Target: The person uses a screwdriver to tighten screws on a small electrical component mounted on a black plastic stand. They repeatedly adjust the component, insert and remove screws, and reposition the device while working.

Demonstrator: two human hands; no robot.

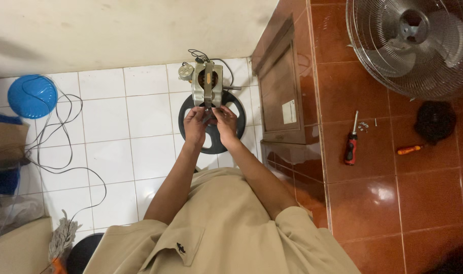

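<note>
Grey metal fan motor (207,83) gripped by fingers of both left hand (195,125) and right hand (226,123), above black round base (212,143)

It looked like a home floor used for repairs; white tiles (109,127) lay at left; red tiles (373,203), a fan (419,45) and screwdrivers (351,147) at right.

A single head-worn camera looks steeply down from above the person's chest, close over both hands (211,124) at the picture's centre, with white floor tiles (114,137) to the left, a red-brown tiled floor (383,193) to the right, and the wall far.
</note>
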